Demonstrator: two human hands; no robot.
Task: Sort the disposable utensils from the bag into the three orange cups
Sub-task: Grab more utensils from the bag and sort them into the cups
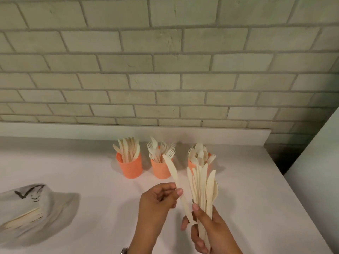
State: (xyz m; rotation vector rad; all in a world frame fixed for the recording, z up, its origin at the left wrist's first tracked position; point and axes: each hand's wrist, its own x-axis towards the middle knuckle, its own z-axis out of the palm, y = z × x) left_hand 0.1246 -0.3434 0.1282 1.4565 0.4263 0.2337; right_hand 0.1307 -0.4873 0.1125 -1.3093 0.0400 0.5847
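Three orange cups stand in a row on the white counter: the left cup (pixel 130 167) holds knives, the middle cup (pixel 160 169) forks, the right cup (pixel 191 166) spoons. My right hand (pixel 209 230) grips a fanned bundle of cream utensils (pixel 203 186), mostly knives, in front of the right cup. My left hand (pixel 157 202) pinches a single knife (pixel 176 178) by its handle, its blade pointing up toward the middle cup. The knife's lower end still reaches the right hand's fingers. A pale bag (pixel 27 213) lies at the left with more utensils showing inside.
The white counter (pixel 91 180) ends in a low ledge below a brick wall (pixel 165 61) behind the cups. Its right edge runs diagonally beside a dark gap and a pale panel (pixel 315 171). A wristwatch shows at my left wrist.
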